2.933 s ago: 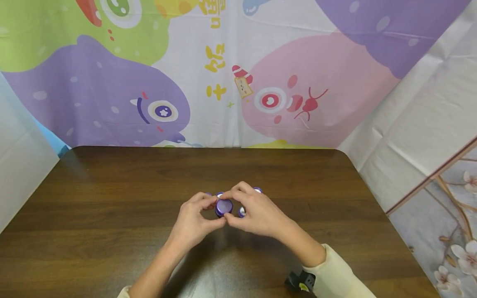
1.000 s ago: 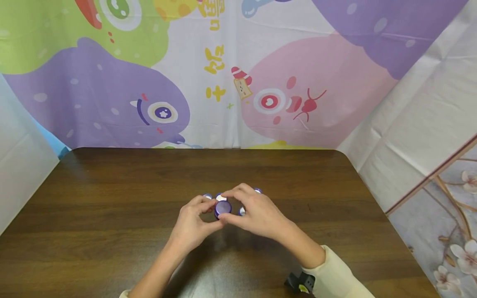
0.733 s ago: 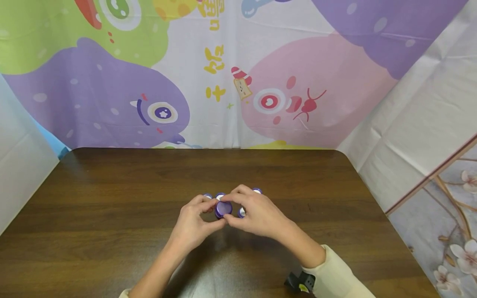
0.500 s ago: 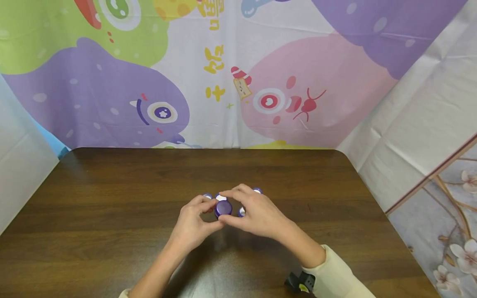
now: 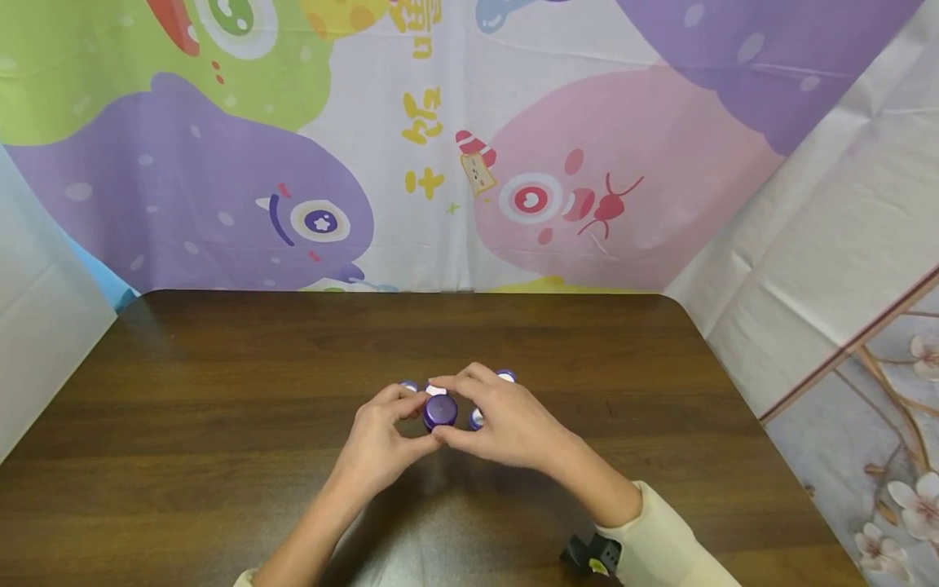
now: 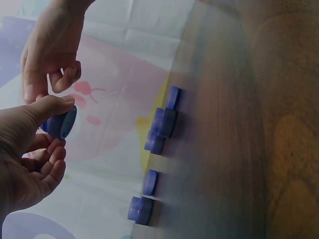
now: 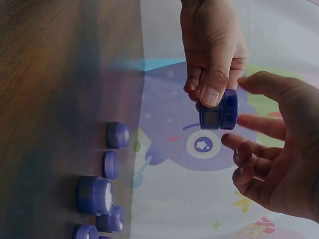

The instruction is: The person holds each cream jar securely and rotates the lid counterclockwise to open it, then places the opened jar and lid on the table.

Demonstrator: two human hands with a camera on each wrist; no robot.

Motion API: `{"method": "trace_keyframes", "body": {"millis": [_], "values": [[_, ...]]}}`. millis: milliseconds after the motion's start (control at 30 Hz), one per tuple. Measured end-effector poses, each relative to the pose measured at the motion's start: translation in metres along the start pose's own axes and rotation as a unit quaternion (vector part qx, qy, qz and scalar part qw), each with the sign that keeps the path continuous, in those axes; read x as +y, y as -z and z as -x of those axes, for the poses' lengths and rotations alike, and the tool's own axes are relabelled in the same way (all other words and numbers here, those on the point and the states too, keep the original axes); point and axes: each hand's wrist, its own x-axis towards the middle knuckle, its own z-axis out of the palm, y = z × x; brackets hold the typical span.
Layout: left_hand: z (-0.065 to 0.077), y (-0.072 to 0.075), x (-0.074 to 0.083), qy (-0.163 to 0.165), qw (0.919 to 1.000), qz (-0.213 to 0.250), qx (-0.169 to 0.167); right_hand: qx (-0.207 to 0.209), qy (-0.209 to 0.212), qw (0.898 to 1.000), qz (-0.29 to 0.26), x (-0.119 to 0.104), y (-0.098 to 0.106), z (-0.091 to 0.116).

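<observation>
Small purple jar with its lid on is held up above the table between both hands. My left hand grips the jar's body with thumb and fingers. Around the lid curve the thumb and index finger of my right hand; whether the index fingertip touches it is unclear. Beyond the hands stand several more purple pieces: an uncovered jar with a white inside, a smaller jar and a flat lid. In the head view, the hands partly hide them.
The dark wooden table reaches back to a cartoon-printed cloth. A black device is strapped at the right sleeve. A flower-patterned panel stands to the right of the table.
The right thumb and index finger have shifted back and forth around the lid. The right index now sits further out from the lid's edge than 0.7 s ago. The left hand stays put.
</observation>
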Motion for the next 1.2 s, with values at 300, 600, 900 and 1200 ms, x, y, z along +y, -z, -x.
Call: {"method": "trace_keyframes", "body": {"millis": [300, 600, 900, 1200], "values": [[-0.0007, -0.0004, -0.0003, -0.003, 1.0, 0.007, -0.002, -0.018, 0.005, 1.0, 0.011, -0.0003, 0.0005, -0.0011], [0.0008, -0.0002, -0.0013, -0.003, 1.0, 0.006, 0.0, 0.001, -0.006, 1.0, 0.005, -0.0011, 0.0006, -0.0007], [0.0012, -0.001, -0.0004, -0.003, 0.9999, 0.009, -0.004, -0.034, 0.012, 0.999, 0.024, -0.0003, -0.0003, -0.0007], [0.001, -0.0013, 0.0001, -0.008, 0.9999, 0.007, -0.002, -0.005, -0.006, 1.0, 0.011, -0.0007, -0.0008, -0.0011]]}}
